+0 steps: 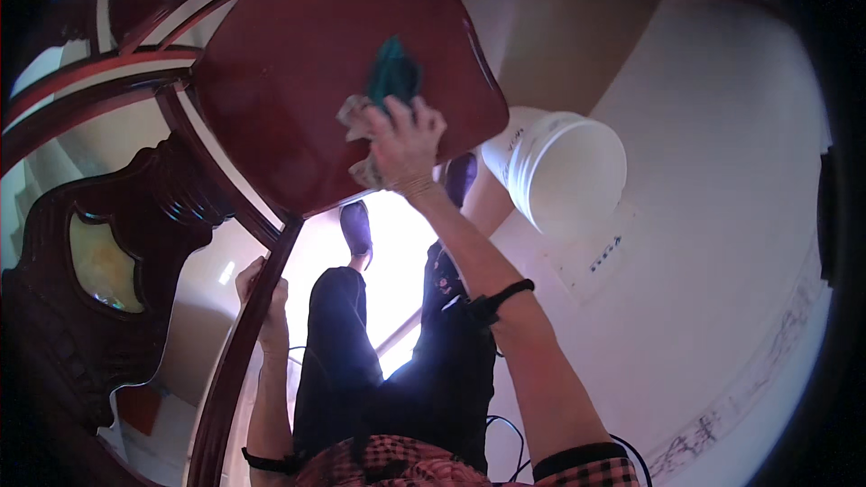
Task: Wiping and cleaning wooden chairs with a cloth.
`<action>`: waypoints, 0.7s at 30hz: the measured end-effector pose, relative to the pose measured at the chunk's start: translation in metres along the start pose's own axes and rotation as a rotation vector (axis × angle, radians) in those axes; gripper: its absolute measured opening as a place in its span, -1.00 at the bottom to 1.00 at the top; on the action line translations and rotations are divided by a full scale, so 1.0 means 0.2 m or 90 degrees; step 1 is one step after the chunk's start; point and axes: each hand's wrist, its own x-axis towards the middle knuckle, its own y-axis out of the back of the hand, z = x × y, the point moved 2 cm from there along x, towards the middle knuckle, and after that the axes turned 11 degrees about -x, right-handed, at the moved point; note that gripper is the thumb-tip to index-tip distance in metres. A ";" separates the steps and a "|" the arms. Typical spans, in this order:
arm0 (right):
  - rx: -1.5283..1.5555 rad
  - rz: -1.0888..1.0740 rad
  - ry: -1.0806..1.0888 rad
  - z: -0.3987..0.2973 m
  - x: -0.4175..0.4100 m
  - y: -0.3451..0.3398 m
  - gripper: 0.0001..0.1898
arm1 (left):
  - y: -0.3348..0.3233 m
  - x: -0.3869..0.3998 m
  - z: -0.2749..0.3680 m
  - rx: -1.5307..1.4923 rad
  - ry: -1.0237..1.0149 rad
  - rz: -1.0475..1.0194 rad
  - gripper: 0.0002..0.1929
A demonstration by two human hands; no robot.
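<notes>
A dark red, glossy wooden chair point(291, 95) fills the upper left, its rounded seat facing me. My right hand point(408, 145) presses a cloth against the seat near its front edge. The cloth has a green part point(394, 74) beyond my fingertips and a greyish patterned part point(358, 115) beside and under the hand. At the lower left, my left hand point(262, 287) grips a curved wooden post point(247, 325) of the chair, its fingers partly hidden behind it. The chair's carved back panel point(152, 216), with a pale oval inlay, stands left of the post.
A white plastic bucket point(575, 169) bearing writing stands to the right of the seat on the pale floor point(703, 169). My legs and shoes are below the seat. A black cable point(517, 439) runs along the floor at my right. More dark furniture shows at the top right.
</notes>
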 end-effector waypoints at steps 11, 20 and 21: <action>0.016 0.088 -0.012 0.47 0.00 0.17 -0.72 | 0.21 0.10 -0.10 0.137 -0.031 -0.163 -0.62; 0.357 0.169 -0.627 0.70 -0.08 0.03 -0.60 | 0.08 0.06 0.05 0.199 -0.013 -0.182 -0.69; 0.395 0.176 -0.678 0.66 -0.10 0.02 -0.56 | 0.08 0.06 0.05 0.193 -0.021 -0.181 -0.69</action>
